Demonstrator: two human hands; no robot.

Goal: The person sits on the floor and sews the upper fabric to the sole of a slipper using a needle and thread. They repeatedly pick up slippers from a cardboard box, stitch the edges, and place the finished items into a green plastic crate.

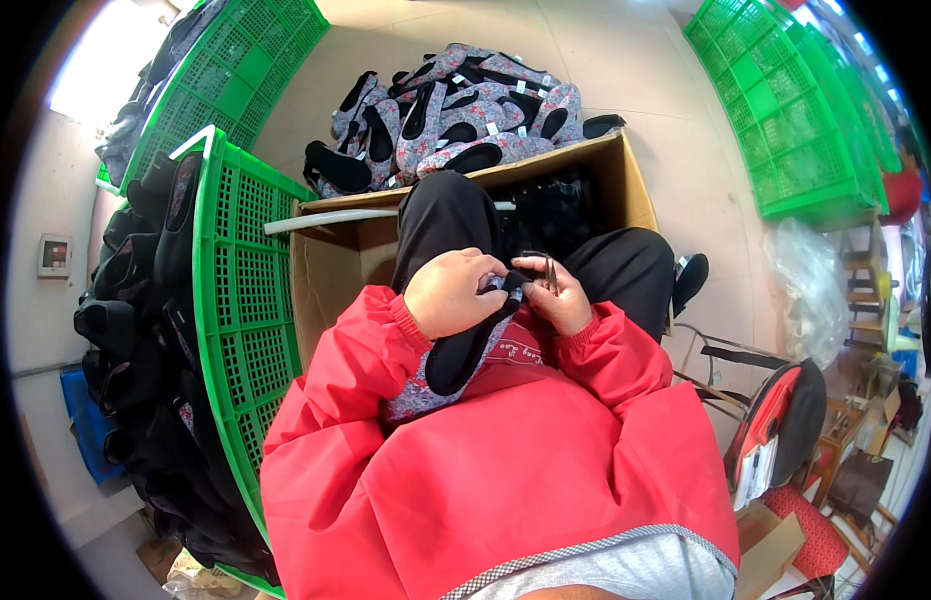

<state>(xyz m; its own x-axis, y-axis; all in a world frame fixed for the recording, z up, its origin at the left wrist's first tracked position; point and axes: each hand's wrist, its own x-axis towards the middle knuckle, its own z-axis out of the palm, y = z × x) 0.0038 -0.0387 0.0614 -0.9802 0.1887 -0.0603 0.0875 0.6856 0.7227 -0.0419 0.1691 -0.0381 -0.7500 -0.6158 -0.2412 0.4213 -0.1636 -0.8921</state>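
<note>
Across my lap lies a floral grey slipper (451, 365) with a black insole and pink-red spots. My left hand (454, 292) is closed on its upper end, fingers curled over the fabric. Close beside it, my right hand (558, 297) is closed in a pinch at the slipper's black edge. A thin dark tool (551, 272), which looks like small thread snips, stands out between the right fingers. The fingertips of both hands nearly meet there, and what lies between them is too small to make out.
A cardboard box (641, 185) with dark items inside stands before my knees, a pale rod (331, 219) across it. Beyond it is a heap of floral slippers (466, 115). Green crates (251, 330) with black slippers (136, 330) stand left, another green crate (791, 120) far right, a folding chair (781, 430) nearer.
</note>
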